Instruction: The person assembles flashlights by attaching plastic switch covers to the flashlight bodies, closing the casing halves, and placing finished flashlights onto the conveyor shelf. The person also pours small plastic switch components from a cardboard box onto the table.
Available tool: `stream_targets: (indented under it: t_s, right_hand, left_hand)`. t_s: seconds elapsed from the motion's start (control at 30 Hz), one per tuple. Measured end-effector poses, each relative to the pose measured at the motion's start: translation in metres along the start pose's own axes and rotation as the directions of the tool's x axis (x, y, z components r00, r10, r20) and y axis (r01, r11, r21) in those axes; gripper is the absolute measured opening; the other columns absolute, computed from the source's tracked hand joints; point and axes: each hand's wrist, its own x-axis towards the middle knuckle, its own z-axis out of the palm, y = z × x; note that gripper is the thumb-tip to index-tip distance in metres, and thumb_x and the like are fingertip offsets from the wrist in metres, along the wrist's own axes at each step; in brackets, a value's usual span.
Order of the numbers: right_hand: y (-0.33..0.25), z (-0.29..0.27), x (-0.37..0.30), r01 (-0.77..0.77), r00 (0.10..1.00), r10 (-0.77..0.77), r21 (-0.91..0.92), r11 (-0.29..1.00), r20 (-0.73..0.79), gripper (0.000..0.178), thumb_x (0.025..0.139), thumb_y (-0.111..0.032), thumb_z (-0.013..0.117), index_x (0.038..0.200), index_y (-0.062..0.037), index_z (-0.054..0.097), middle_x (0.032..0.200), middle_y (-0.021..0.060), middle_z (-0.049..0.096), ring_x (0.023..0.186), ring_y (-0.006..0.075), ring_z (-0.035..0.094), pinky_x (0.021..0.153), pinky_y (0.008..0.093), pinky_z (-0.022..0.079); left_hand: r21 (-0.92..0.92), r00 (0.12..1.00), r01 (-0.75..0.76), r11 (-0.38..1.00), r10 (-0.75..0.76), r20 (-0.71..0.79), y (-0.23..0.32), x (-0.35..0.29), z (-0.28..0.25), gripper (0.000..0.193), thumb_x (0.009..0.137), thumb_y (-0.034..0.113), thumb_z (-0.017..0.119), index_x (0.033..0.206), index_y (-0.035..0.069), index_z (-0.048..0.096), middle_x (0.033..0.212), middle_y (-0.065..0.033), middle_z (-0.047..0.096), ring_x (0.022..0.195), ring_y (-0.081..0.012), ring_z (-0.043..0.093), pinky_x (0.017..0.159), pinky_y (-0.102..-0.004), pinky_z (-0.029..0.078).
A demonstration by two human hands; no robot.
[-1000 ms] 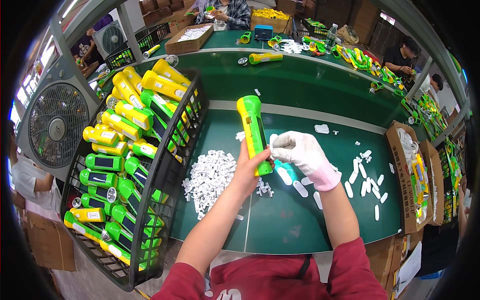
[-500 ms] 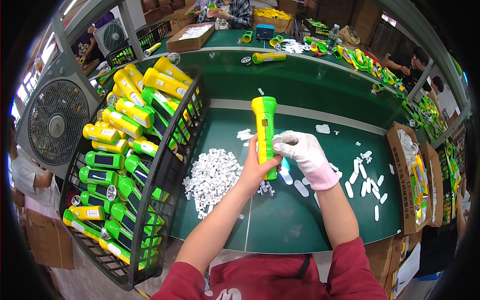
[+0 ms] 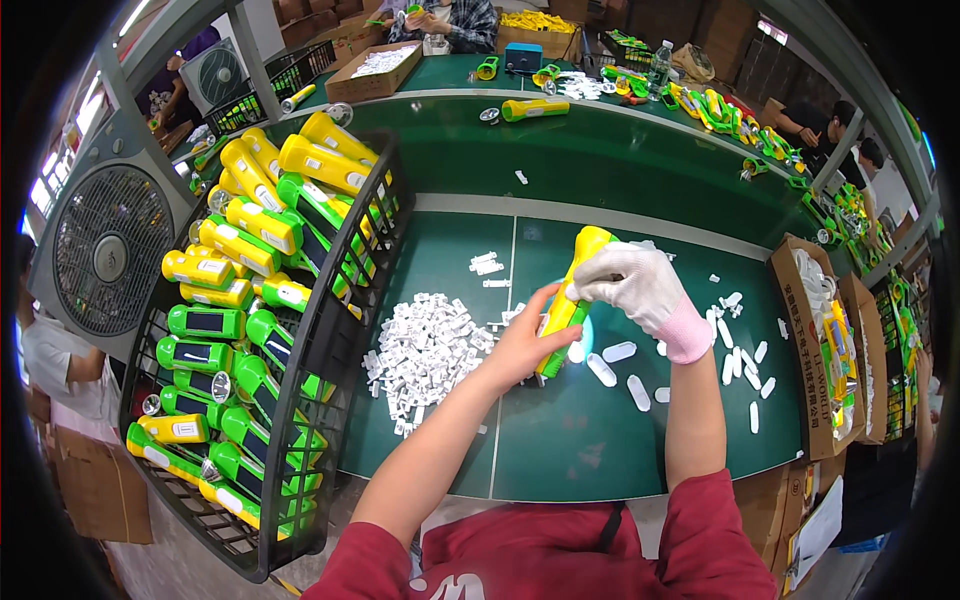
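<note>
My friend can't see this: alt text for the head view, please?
A bare left hand holds a yellow-and-green flashlight over a green table, the white-gloved right hand against it. A heap of small white parts and loose white ovals lie on the table; a black basket of similar flashlights stands at left.

Left grip [image 3: 522, 345] near gloved right grip [image 3: 638, 287]

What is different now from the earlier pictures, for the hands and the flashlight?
The flashlight moved to the right and turned clockwise in the view. The left hand moved right with it, still gripping it; the gloved right hand moved right and slightly away from the person. Nothing was visibly let go. The basket and the pile of white parts stayed in place.
</note>
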Motion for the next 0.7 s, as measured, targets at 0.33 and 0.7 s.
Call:
stream_targets:
  t_s: [0.33, 0.7]
  right_hand:
    - [0.009, -0.005, -0.002, 0.163, 0.983, -0.163, 0.006, 0.987, 0.082, 0.007, 0.07, -0.004, 0.063, 0.076, -0.0014, 0.062, 0.074, 0.0083, 0.059, 0.072, 0.0216, 0.057, 0.066, 0.0294, 0.046]
    - [0.007, -0.004, -0.005, 0.167, 0.981, -0.153, -0.117, 0.979, 0.121, 0.006, 0.072, -0.001, 0.057, 0.076, -0.0016, 0.062, 0.072, 0.0092, 0.057, 0.071, 0.0242, 0.058, 0.065, 0.0309, 0.047]
  left_hand:
    - [-0.217, 0.994, 0.019, 0.976, 0.006, 0.113, -0.003, 0.0, 0.0, 0.057, 0.087, 0.018, 0.057, 0.133, 0.008, 0.025, 0.106, -0.0146, 0.055, 0.089, -0.0206, 0.061, 0.069, -0.03, 0.053]
    - [-0.225, 0.983, 0.097, 0.969, -0.057, 0.176, 0.001, -0.001, -0.003, 0.054, 0.087, 0.016, 0.052, 0.132, 0.006, 0.024, 0.114, -0.0218, 0.052, 0.088, -0.0284, 0.062, 0.076, -0.0338, 0.052]
